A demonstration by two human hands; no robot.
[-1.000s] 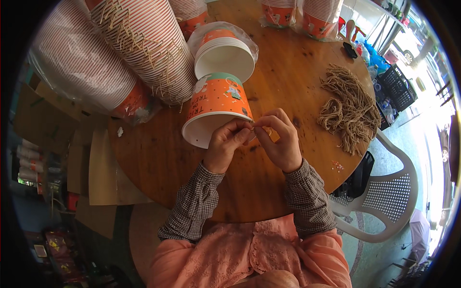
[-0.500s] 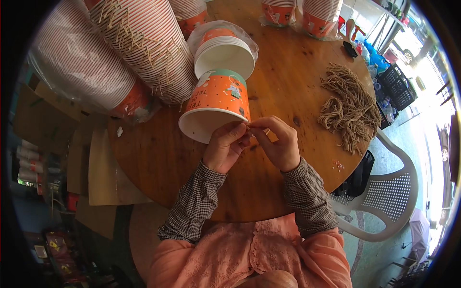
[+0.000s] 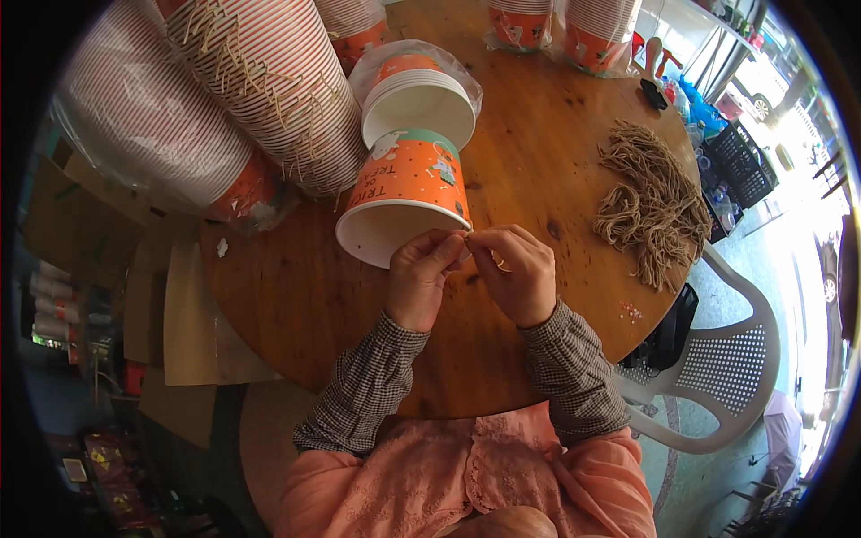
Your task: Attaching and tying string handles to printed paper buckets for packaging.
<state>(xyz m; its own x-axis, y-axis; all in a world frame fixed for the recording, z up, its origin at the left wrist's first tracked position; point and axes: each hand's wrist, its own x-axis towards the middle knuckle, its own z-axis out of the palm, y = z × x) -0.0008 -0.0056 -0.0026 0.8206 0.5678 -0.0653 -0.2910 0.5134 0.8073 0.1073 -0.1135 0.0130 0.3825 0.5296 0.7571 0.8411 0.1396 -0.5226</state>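
Pinches with left hand (image 3: 420, 280) and right hand (image 3: 517, 276) a small thing (image 3: 467, 234), cannot tell what, at the rim of the orange bucket (image 3: 408, 184). Has this bucket on its side on the round table (image 3: 305, 314), left of the middle, mouth toward the near edge, and tangled twine (image 3: 653, 211) by the right edge.

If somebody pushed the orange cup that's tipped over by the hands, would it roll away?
It might roll, since the orange cup is round and tipped over, though probably in a curve, as its mouth is wider than its far end. It's likely light for its size: the open mouth shows a hollow inside.
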